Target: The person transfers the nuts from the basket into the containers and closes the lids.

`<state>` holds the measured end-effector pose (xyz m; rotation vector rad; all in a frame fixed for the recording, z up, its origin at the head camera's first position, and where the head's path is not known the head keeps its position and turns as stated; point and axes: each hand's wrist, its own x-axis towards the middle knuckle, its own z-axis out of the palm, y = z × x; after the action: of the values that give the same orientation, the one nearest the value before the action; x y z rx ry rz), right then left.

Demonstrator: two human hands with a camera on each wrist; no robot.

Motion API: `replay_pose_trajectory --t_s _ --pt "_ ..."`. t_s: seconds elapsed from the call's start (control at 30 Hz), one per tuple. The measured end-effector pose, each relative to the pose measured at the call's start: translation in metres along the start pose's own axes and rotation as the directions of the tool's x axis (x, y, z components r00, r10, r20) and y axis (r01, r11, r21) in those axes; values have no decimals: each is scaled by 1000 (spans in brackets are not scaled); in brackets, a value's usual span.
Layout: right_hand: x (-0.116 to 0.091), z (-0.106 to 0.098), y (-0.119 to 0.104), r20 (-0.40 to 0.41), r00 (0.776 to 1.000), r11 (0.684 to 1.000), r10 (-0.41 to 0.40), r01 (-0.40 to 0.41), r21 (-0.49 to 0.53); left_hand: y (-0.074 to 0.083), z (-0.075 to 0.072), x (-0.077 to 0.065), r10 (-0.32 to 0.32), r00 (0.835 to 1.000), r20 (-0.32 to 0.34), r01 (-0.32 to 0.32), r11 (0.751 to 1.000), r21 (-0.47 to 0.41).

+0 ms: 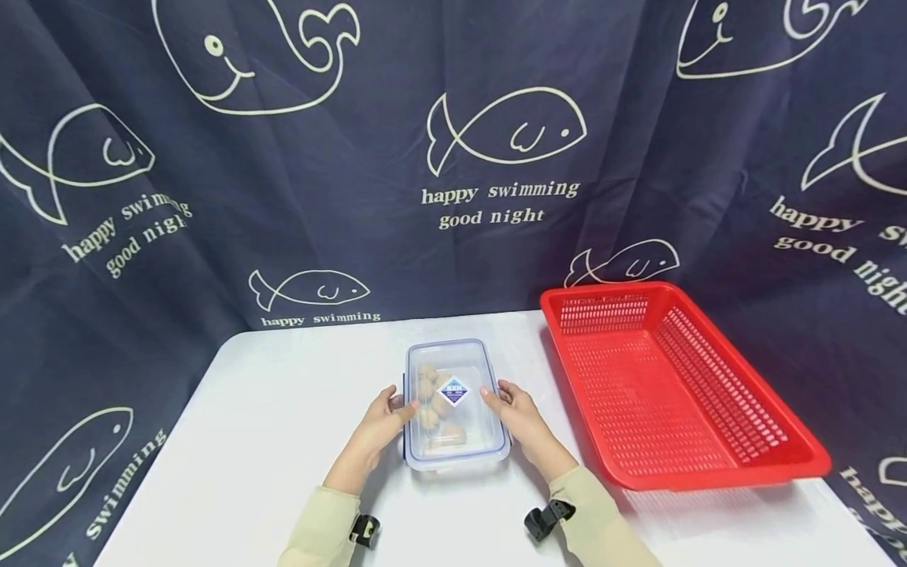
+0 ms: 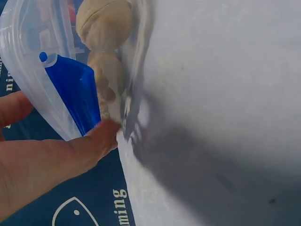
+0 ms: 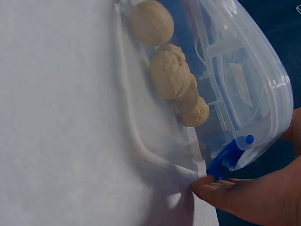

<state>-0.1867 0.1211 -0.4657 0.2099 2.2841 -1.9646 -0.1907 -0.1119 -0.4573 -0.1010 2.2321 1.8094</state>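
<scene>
A clear lidded food container (image 1: 473, 429) with a blue seal and a diamond label (image 1: 452, 390) sits on the white table between both hands. Inside it, several walnuts (image 1: 427, 417) lie mostly along the left side. My left hand (image 1: 377, 431) grips the left side, thumb over the lid's edge. On the opposite side my right hand (image 1: 526, 421) holds it the same way, thumb on the lid. In the left wrist view a finger meets the end of a blue latch (image 2: 75, 89). Fingertips are right at another blue latch (image 3: 225, 159) in the right wrist view.
A large red plastic basket (image 1: 716, 465) with perforated walls stands on the table (image 1: 283, 441) at the right. Behind the table hangs a dark blue curtain (image 1: 397, 244) printed with fish and whales. Each sleeve carries a black wrist device.
</scene>
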Motion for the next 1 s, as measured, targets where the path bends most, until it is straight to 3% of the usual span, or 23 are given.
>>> replay_pose_trajectory --t_s 0.13,0.3,0.57,0.7,0.83,1.0 --pt "-1 -1 -2 -55 998 999 33 -33 2 2 -1 0 -20 999 -27 21 999 28" --pt "-1 0 -4 -121 993 999 -11 7 -38 5 2 0 -30 997 -75 36 996 82" --pt "-1 7 -6 -178 966 963 -188 145 -229 5 12 0 74 993 -91 -69 996 58" --pt "-1 12 -6 -187 960 956 -208 159 -246 4 18 -1 120 989 -88 -117 992 42" --pt "-2 13 -7 -189 958 953 -214 163 -255 4 22 -2 133 987 -89 -126 989 77" --pt "-4 14 -7 -171 950 925 -263 198 -324 4 24 -5 160 985 -71 -152 983 102"
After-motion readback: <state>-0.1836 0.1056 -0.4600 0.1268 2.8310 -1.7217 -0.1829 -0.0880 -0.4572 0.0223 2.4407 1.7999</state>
